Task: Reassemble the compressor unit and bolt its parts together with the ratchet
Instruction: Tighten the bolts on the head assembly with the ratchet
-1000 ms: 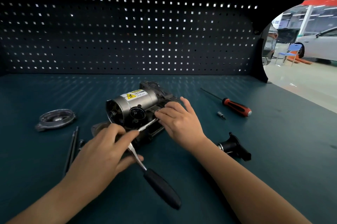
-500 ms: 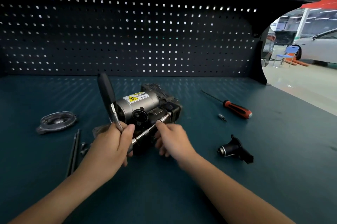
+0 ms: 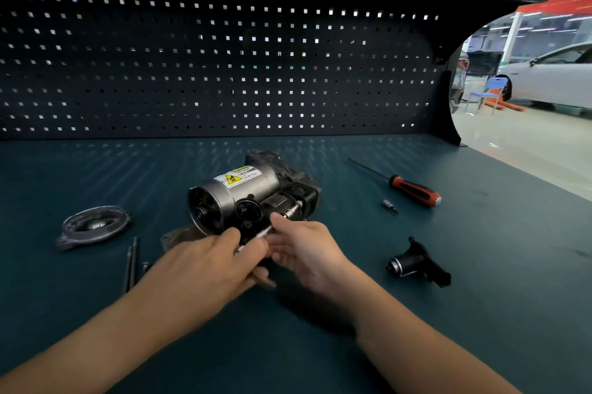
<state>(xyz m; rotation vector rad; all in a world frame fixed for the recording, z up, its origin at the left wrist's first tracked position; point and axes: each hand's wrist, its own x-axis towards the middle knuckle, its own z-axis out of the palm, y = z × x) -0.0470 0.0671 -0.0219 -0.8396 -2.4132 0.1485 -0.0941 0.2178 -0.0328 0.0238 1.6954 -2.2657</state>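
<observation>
Dark pegboard (image 3: 224, 73) fills the wall ahead of you, with a white car (image 3: 557, 76) and a blue chair (image 3: 491, 91) out on the shop floor at far right. Below it runs your teal workbench (image 3: 480, 313), and sitting near its middle is the compressor unit (image 3: 250, 195), lying on its side, silver cylinder toward you and to the left, yellow warning label (image 3: 238, 176) facing up. Your left hand (image 3: 205, 268) comes in low at the unit's near end, fingers curled around the ratchet's metal shaft (image 3: 290, 210), which runs up and to the right along the unit's black flank. Your right hand (image 3: 307, 249) sits just beside it, palm turned inward, thumb and forefinger touching that same shaft; the handle is hidden under your hands, so how firmly you hold it I cannot tell. Left of the unit lies a round metal cover (image 3: 93, 225), well apart. Right of you, a black fitting (image 3: 416, 264) rests alone. Farther back, the red-handled screwdriver (image 3: 413, 190) lies at a slant, a small bit (image 3: 390, 205) just beside it. Two thin rods (image 3: 130, 264) lie side by side near your left wrist.
</observation>
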